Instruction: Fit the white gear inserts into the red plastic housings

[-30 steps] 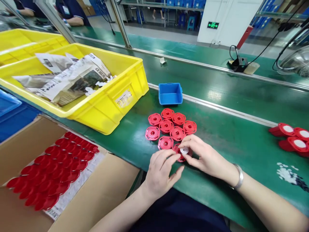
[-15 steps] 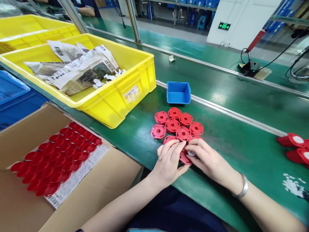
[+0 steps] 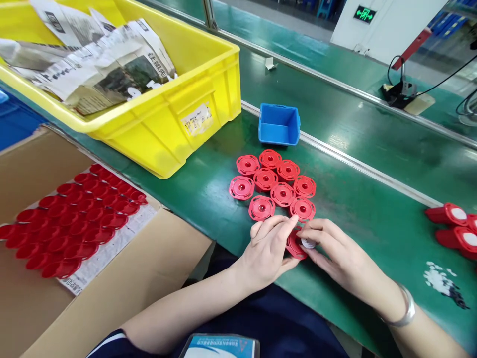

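My left hand is closed round a red plastic cup-like part at the near edge of the green bench. Its fingers cover much of that part. Close on its right, my right hand pinches a small white disc between thumb and fingers, next to the red part's face. Just beyond both hands stands a cluster of several similar red parts, their round faces up, each with a small dark centre.
A blue bin stands behind the cluster. At left are a yellow crate with newspaper and white pieces, and a cardboard box holding rows of red cups. Red parts with white discs and small white pieces lie right.
The camera view has shifted, and the bench looks closer. Both hands have moved slightly right and nearer with the red part and the white disc, uncovering more of the cluster.
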A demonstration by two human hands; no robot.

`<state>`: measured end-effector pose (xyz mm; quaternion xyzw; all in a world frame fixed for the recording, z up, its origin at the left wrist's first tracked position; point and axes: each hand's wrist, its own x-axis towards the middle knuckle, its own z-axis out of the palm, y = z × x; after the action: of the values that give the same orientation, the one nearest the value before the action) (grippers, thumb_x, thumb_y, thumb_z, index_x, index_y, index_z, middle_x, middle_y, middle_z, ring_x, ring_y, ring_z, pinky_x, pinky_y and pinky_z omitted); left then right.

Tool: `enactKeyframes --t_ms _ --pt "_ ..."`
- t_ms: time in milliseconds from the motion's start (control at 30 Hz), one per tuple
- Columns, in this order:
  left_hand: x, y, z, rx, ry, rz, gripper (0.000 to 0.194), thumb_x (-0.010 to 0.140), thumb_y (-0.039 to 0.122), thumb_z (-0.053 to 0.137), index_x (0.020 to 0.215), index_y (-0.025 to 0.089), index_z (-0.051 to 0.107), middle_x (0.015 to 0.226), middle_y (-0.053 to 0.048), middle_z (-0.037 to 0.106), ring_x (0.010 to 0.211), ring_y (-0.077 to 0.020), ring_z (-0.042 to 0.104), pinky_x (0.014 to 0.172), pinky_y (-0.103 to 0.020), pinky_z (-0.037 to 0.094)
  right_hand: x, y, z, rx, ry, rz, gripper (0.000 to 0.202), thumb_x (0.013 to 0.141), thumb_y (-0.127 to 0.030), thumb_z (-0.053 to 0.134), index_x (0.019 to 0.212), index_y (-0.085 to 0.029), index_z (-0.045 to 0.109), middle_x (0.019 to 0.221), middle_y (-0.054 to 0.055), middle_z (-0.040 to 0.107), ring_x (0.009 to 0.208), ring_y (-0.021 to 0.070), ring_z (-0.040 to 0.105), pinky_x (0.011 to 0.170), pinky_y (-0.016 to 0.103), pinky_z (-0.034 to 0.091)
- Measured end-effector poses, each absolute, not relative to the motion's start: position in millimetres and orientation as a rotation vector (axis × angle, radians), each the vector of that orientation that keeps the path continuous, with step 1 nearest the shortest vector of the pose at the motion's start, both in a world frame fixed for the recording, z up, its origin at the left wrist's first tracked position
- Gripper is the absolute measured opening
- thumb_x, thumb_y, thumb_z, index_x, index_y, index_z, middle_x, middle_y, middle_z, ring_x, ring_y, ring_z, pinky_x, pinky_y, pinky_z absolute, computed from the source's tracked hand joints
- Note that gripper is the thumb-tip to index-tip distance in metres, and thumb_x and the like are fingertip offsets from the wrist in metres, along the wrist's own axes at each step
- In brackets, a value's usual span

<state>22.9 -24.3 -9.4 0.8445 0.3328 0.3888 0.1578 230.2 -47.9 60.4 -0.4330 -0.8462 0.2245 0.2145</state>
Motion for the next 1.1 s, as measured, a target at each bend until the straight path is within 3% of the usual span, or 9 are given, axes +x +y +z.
enactKeyframes --t_ms 233,467,700,733,800,867,933,1000,1100 --pt "23.0 -22.3 -8.6 2.403 0.932 1.086 0.080 0.089 0.028 0.071 0.153 0.011 0.025 0.122 -0.012 0.070 0.122 -0.0256 0.059 0.100 -0.037 0.038 224.7 -50.8 66.8 -1.191 -2.494 0.470 0.031 0.104 -0.015 0.049 0.135 -0.015 0.048 0.129 0.017 0.057 0.117 0.0237 0.058 0.098 0.039 0.055" --pt "21.1 -21.8 -11.2 2.392 0.930 1.065 0.082 0.089 0.029 0.070 0.154 0.011 0.024 0.127 -0.014 0.068 0.125 -0.0264 0.057 0.100 -0.037 0.038 231.8 -53.6 66.0 -1.215 -2.411 0.472 0.056 0.097 -0.025 0.065 0.147 -0.019 0.039 0.135 0.017 0.056 0.129 0.0302 0.052 0.105 0.052 0.051" --pt "23.2 -20.8 -11.3 2.433 0.915 1.113 0.080 0.094 0.036 0.064 0.156 0.011 0.021 0.125 -0.014 0.069 0.123 -0.0248 0.059 0.099 -0.036 0.039 232.0 -63.6 55.1 -1.237 -2.400 0.485 0.062 0.097 -0.024 0.064 0.151 -0.015 0.036 0.144 0.019 0.054 0.139 0.0316 0.045 0.108 0.052 0.050" --pt "23.2 -20.9 -11.2 2.430 0.920 1.105 0.079 0.094 0.035 0.065 0.155 0.011 0.022 0.125 -0.014 0.069 0.123 -0.0247 0.059 0.099 -0.036 0.039 233.0 -66.5 57.1 -1.237 -2.391 0.454 0.060 0.096 -0.022 0.064 0.149 -0.014 0.039 0.139 0.020 0.057 0.136 0.0317 0.049 0.106 0.052 0.051" --pt "22.9 -20.9 -10.8 2.421 0.924 1.095 0.076 0.093 0.031 0.067 0.154 0.011 0.025 0.124 -0.013 0.070 0.122 -0.0246 0.060 0.100 -0.036 0.038 237.6 -73.8 64.6 -1.203 -2.331 0.405 0.047 0.093 -0.015 0.062 0.139 -0.015 0.050 0.111 0.015 0.069 0.113 0.0284 0.063 0.097 0.049 0.055" --pt "22.5 -20.6 -10.5 2.421 0.932 1.092 0.075 0.091 0.027 0.068 0.153 0.011 0.028 0.123 -0.012 0.071 0.121 -0.0244 0.061 0.101 -0.036 0.038 243.8 -81.1 73.3 -1.149 -2.234 0.424 0.034 0.090 -0.006 0.055 0.122 -0.019 0.058 0.079 0.006 0.065 0.082 0.0229 0.065 0.082 0.044 0.057" --pt "23.1 -20.4 -9.8 2.440 0.938 1.095 0.076 0.091 0.026 0.068 0.154 0.012 0.028 0.122 -0.012 0.071 0.119 -0.0235 0.062 0.099 -0.035 0.039 248.3 -85.5 78.4 -1.137 -2.153 0.466 0.033 0.088 -0.002 0.049 0.112 -0.021 0.060 0.067 0.001 0.056 0.066 0.0197 0.059 0.067 0.038 0.055" --pt "25.7 -21.2 -8.1 2.470 0.941 1.116 0.076 0.092 0.028 0.068 0.155 0.013 0.027 0.120 -0.011 0.072 0.117 -0.0225 0.064 0.098 -0.034 0.040 247.7 -86.6 76.8 -1.180 -2.139 0.412 0.033 0.088 -0.003 0.051 0.115 -0.021 0.059 0.071 0.003 0.058 0.067 0.0197 0.058 0.062 0.036 0.053" --pt "33.3 -25.4 -5.4 2.528 0.908 1.165 0.070 0.097 0.035 0.061 0.155 0.013 0.030 0.115 -0.012 0.074 0.111 -0.0233 0.067 0.095 -0.034 0.041 238.9 -85.1 62.7 -1.243 -2.263 0.286 0.034 0.094 -0.023 0.059 0.128 -0.019 0.055 0.104 0.013 0.065 0.097 0.0257 0.064 0.081 0.042 0.057"
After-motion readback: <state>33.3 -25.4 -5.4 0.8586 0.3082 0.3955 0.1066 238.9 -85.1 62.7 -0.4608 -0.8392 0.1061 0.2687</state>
